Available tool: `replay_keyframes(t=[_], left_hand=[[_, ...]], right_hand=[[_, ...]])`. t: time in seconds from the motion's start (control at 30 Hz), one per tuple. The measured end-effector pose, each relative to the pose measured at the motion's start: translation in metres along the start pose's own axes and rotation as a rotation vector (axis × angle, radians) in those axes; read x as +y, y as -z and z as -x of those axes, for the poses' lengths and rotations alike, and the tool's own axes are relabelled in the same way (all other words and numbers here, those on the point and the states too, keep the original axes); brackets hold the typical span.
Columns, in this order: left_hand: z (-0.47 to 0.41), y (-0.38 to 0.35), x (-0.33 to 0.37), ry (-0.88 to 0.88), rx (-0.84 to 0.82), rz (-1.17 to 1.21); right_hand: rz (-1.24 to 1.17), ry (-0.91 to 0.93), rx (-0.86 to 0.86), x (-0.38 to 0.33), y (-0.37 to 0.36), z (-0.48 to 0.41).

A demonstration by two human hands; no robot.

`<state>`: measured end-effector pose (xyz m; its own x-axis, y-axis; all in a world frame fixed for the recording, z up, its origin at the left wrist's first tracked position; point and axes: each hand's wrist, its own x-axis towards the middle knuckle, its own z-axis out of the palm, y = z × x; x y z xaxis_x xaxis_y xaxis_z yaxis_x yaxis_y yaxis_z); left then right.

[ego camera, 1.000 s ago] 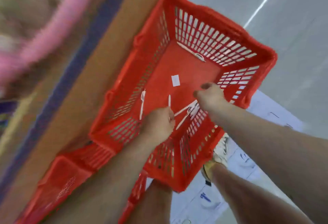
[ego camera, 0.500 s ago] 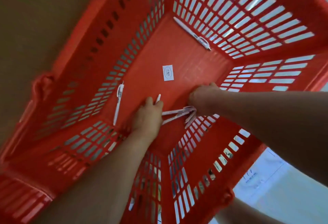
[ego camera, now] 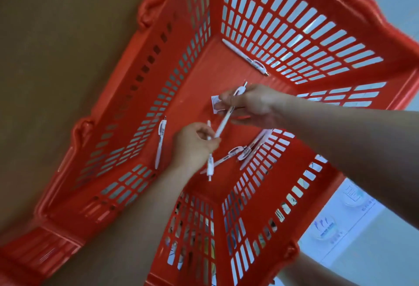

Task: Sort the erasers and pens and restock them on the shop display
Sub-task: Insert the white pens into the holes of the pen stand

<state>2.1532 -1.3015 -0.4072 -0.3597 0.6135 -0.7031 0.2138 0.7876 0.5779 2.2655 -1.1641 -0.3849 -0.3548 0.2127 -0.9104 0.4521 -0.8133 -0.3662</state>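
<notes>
Both hands have come up off the basket (ego camera: 217,74) floor since half a second ago. The right hand (ego camera: 254,106) was then pressed down on the pile of pens by the right wall, and it now sits higher and further in with one pen drawn out.

Its grip is closed on that slanted pen (ego camera: 226,117), pinched near the clip end between thumb and fingertips. The pen runs down and to the left, and its lower end reaches the fingers of the left hand (ego camera: 192,149) – whether it touches them I cannot tell. The left hand's grip is curled round an upright pen (ego camera: 210,163), which sticks out above and below the fist with its clip end pointing down.

More white pens lie on the red basket floor:
- A far pen (ego camera: 243,56) lies along the foot of the far wall.
- A side pen (ego camera: 160,142) lies along the foot of the left wall.
- Several loose pens (ego camera: 247,150) lie crossed over one another against the right wall, just beside the left hand.

A small white label (ego camera: 214,106) is on the basket floor, partly covered by the right hand's fingertips.

Left of the basket there is a plain brown surface (ego camera: 56,58). To the right, seen partly through the lattice, are a pale floor (ego camera: 374,251) and some printed sheets (ego camera: 335,224).
</notes>
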Motion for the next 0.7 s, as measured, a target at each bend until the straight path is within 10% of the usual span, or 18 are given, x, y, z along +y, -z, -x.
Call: replay_keyframes(t=[0.1,0.27,0.37,0.57,0.7], left_hand=[[0.002,-0.021,0.004,-0.043,-0.045,0.062],[0.007,-0.043,-0.026,-0.233,-0.262,-0.887],[0.004,-0.042,-0.028,-0.297,-0.238,-1.058],[0.032,-0.002,0.030,0.097,-0.082,-0.247],[0.102,0.044,0.118,0.056,-0.041,0.187]], right_hand=[[-0.220,0.074,0.289,-0.006,-0.014,-0.003],[-0.366,0.025,0.478,-0.005,0.000,0.001],[-0.412,-0.021,0.464,-0.001,0.000,0.011],[-0.405,-0.033,0.307,-0.009,-0.006,0.072],[-0.157,0.002,0.125,-0.027,-0.026,0.153]])
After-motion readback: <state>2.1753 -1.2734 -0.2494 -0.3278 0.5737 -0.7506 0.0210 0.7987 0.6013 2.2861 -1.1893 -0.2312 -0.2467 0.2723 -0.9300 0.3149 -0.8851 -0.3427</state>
